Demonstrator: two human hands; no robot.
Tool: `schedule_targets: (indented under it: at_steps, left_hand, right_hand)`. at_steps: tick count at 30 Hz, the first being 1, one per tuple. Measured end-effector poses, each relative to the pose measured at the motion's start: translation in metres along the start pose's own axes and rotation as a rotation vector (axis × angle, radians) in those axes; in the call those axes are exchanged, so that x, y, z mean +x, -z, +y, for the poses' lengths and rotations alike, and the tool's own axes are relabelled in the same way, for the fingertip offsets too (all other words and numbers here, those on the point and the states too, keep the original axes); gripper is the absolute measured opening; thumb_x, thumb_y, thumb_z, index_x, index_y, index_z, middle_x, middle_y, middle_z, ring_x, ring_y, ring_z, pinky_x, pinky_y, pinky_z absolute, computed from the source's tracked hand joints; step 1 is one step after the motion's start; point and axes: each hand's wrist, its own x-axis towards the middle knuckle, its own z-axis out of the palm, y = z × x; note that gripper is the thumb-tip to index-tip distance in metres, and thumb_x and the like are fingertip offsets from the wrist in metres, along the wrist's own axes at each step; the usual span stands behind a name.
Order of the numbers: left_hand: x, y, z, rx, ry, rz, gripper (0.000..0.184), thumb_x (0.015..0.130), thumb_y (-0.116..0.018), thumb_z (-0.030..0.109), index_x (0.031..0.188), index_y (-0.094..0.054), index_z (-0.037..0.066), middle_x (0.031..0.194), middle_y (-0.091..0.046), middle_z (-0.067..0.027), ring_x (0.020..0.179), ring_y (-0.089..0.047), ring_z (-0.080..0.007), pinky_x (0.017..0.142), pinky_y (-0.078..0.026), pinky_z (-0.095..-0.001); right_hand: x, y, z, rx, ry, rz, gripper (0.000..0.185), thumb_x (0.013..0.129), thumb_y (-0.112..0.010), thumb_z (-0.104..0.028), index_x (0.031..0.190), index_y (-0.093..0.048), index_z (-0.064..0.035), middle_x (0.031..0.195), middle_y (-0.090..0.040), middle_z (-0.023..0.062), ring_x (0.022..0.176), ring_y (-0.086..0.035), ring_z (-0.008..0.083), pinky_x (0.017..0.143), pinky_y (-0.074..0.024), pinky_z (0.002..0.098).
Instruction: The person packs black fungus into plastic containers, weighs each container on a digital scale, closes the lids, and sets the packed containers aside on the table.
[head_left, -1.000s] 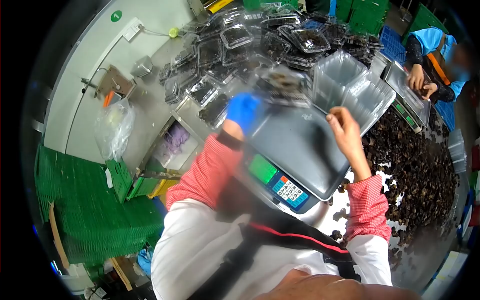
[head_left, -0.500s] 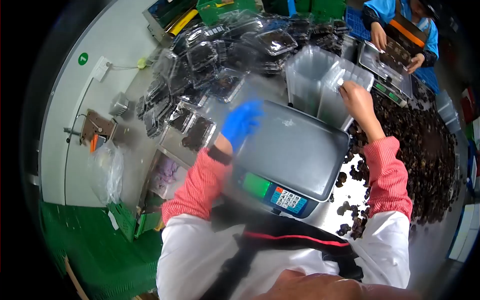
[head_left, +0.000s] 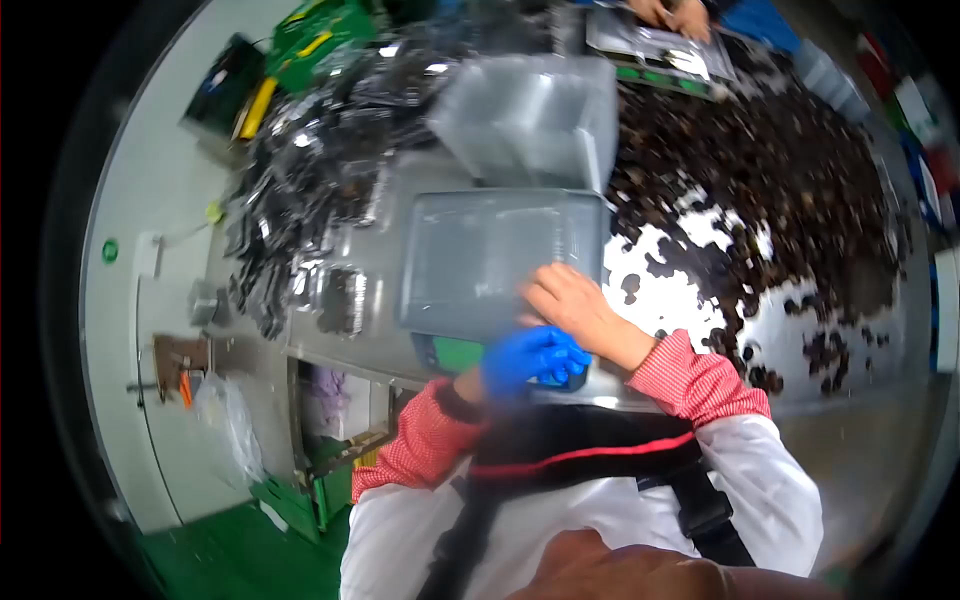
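Over the near edge of the gray scale (head_left: 480, 250), the right hand (head_left: 578, 308) bends its fingers right by the blue-gloved left hand (head_left: 532, 362), but blur hides whether either grips anything. Past both hands stand clear empty boxes (head_left: 530, 120), and dark bits (head_left: 770, 190) lie to their right.

Pale wall (head_left: 125, 340) down left side, small round green sign (head_left: 110, 251) on it. Brown bracket (head_left: 182, 362) low beside wall, clear plastic bag (head_left: 228, 420) just below. Metal worktable (head_left: 390, 190), bright glare on bare patches at right. Open compartment (head_left: 355, 400) under near edge, purple cloth (head_left: 330, 392) inside. Green surface (head_left: 210, 550) lower left, perhaps floor covering, too blurred to tell. Green crates (head_left: 320, 45) top left.
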Motion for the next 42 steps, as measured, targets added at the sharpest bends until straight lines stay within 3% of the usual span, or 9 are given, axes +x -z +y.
schedule_targets:
  at_steps: [5, 6, 9, 18, 26, 30, 33, 36, 42]
  left_hand:
    - [0.044, -0.036, -0.016, -0.038, 0.119, -0.037, 0.032, 0.101, -0.052, 0.028, 0.121, -0.063, 0.004, 0.099, -0.066, -0.0033, 0.084, -0.061, -0.0098, 0.071, -0.048, -0.0238]
    - [0.062, -0.045, -0.023, 0.075, 0.145, -0.041, 0.034, 0.101, -0.052, 0.028, 0.123, -0.061, 0.004, 0.105, -0.066, -0.0046, 0.086, -0.060, -0.0100, 0.073, -0.049, -0.0242]
    - [0.086, -0.059, -0.044, 0.083, 0.143, -0.015, 0.036, 0.100, -0.053, 0.029, 0.126, -0.059, 0.005, 0.110, -0.066, -0.0052, 0.089, -0.060, -0.0110, 0.074, -0.050, -0.0251]
    - [0.145, -0.087, -0.082, 0.020, 0.235, 0.175, 0.031, 0.099, -0.056, 0.023, 0.125, -0.058, 0.008, 0.115, -0.065, -0.0036, 0.092, -0.061, -0.0125, 0.079, -0.049, -0.0268]
    - [0.198, -0.100, -0.091, 0.047, 0.365, 0.282, 0.027, 0.099, -0.055, 0.018, 0.123, -0.059, 0.006, 0.105, -0.066, -0.0028, 0.086, -0.060, -0.0100, 0.075, -0.050, -0.0250]
    - [0.242, -0.096, -0.108, 0.372, 0.137, 0.366, 0.027, 0.097, -0.058, 0.010, 0.123, -0.059, 0.005, 0.099, -0.065, 0.0007, 0.084, -0.060, -0.0091, 0.075, -0.049, -0.0228]
    - [0.270, -0.095, -0.102, 0.392, 0.030, 0.411, 0.043, 0.089, -0.069, 0.013, 0.129, -0.056, 0.006, 0.108, -0.065, -0.0051, 0.095, -0.062, -0.0173, 0.084, -0.051, -0.0304]
    - [0.284, -0.090, -0.087, 1.158, -0.229, 0.397, 0.083, 0.073, -0.084, 0.019, 0.144, -0.043, 0.011, 0.130, -0.056, -0.0160, 0.117, -0.055, -0.0314, 0.099, -0.046, -0.0412]
    - [0.301, -0.093, -0.076, 1.496, 0.052, 0.310, 0.132, 0.051, -0.095, 0.025, 0.156, -0.016, 0.018, 0.150, -0.033, -0.0267, 0.131, -0.040, -0.0462, 0.107, -0.040, -0.0472]
  right_hand:
    - [-0.059, 0.052, 0.059, -0.368, -0.241, 0.082, 0.041, 0.076, -0.073, -0.025, 0.109, -0.060, -0.0060, 0.091, -0.054, 0.0130, 0.086, -0.056, 0.0324, 0.071, -0.0456, 0.0418]
    - [-0.083, 0.087, 0.108, -0.252, -0.610, -0.003, 0.046, 0.077, -0.074, -0.029, 0.113, -0.059, -0.0048, 0.098, -0.058, 0.0159, 0.089, -0.058, 0.0357, 0.074, -0.0477, 0.0455]
    - [-0.128, 0.143, 0.209, -0.634, -0.852, -0.139, 0.077, 0.077, -0.075, -0.049, 0.138, -0.046, -0.0111, 0.111, -0.060, 0.0197, 0.098, -0.062, 0.0371, 0.081, -0.0513, 0.0470]
    - [-0.122, 0.227, 0.379, -0.823, -1.161, -0.223, 0.095, 0.071, -0.063, -0.079, 0.148, -0.038, -0.0279, 0.139, -0.046, 0.0201, 0.125, -0.049, 0.0437, 0.093, -0.0431, 0.0587]
    - [-0.191, 0.171, 0.247, -0.673, -0.807, -0.282, 0.071, 0.072, -0.076, -0.052, 0.134, -0.054, -0.0254, 0.123, -0.050, 0.0110, 0.121, -0.046, 0.0359, 0.091, -0.0453, 0.0566]
    - [-0.229, 0.152, 0.164, -0.569, -0.763, -0.296, 0.060, 0.079, -0.075, -0.036, 0.135, -0.054, -0.0286, 0.124, -0.051, 0.0121, 0.118, -0.048, 0.0353, 0.097, -0.0420, 0.0546]
    - [-0.248, 0.151, 0.137, -0.513, -0.740, -0.161, 0.066, 0.076, -0.077, -0.029, 0.137, -0.053, -0.0284, 0.123, -0.051, 0.0168, 0.113, -0.051, 0.0364, 0.097, -0.0429, 0.0540]
    - [-0.237, 0.200, 0.124, -0.396, -0.910, -0.138, 0.085, 0.070, -0.083, -0.033, 0.145, -0.043, -0.0260, 0.121, -0.049, 0.0229, 0.111, -0.051, 0.0403, 0.091, -0.0455, 0.0490]
    - [-0.278, 0.250, 0.159, -0.554, -1.252, -0.414, 0.121, 0.057, -0.091, -0.040, 0.155, -0.022, -0.0223, 0.124, -0.047, 0.0292, 0.094, -0.062, 0.0423, 0.079, -0.0565, 0.0455]
